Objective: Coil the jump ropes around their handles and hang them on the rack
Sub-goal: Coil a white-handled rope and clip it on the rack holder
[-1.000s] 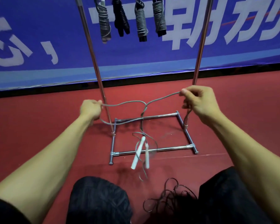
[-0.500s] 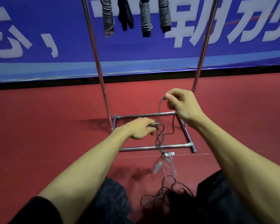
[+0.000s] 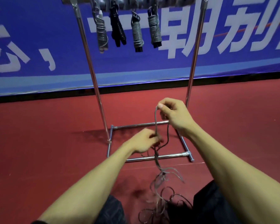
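Hanging near-vertical between the rack (image 3: 94, 75) uprights, the grey rope (image 3: 155, 123) is pinched atop by the right hand (image 3: 174, 117) and gripped lower by the left hand (image 3: 144, 141).

Dimmish; blurry left hand (image 3: 142, 141) (motion, perhaps)

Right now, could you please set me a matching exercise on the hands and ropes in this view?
1 right hand
2 left hand
3 black coiled rope
4 loose dark rope

A lies on the floor
B hangs from the rack
C holds the grey rope lower down
D pinches the grey rope's top

Pairs: 1-D, 2-C, 3-B, 4-A
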`<state>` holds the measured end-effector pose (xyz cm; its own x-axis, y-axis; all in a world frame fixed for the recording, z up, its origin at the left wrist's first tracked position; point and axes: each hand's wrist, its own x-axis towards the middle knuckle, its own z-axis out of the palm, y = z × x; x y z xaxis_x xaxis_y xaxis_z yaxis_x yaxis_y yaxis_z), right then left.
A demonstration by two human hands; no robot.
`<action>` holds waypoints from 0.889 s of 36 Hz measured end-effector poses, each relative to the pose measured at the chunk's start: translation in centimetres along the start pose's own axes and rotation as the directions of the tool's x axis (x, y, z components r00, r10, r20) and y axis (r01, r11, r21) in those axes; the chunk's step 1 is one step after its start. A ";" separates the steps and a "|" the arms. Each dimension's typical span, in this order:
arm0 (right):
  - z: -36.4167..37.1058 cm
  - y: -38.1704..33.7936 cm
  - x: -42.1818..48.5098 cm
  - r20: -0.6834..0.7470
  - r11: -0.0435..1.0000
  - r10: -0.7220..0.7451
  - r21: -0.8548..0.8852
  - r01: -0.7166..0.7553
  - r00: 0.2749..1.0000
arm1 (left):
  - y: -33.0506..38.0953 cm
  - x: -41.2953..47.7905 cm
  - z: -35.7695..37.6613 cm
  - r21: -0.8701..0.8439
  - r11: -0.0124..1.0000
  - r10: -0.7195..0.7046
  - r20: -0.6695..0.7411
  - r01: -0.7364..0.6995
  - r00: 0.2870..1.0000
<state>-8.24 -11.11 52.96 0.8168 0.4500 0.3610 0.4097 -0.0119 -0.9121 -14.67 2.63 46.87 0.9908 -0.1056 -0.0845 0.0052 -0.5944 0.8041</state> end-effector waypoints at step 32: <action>-0.6 -0.9 -0.3 0.058 0.958 -0.107 -0.261 0.119 0.992 | -3.7 -1.8 -2.8 0.400 0.914 -0.008 -0.149 0.068 0.989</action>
<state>-8.58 -11.77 53.81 0.7429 0.5001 0.4450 0.5957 -0.1907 -0.7802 -16.12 7.26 45.76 0.9998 0.0195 -0.0025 0.0182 -0.8693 0.4939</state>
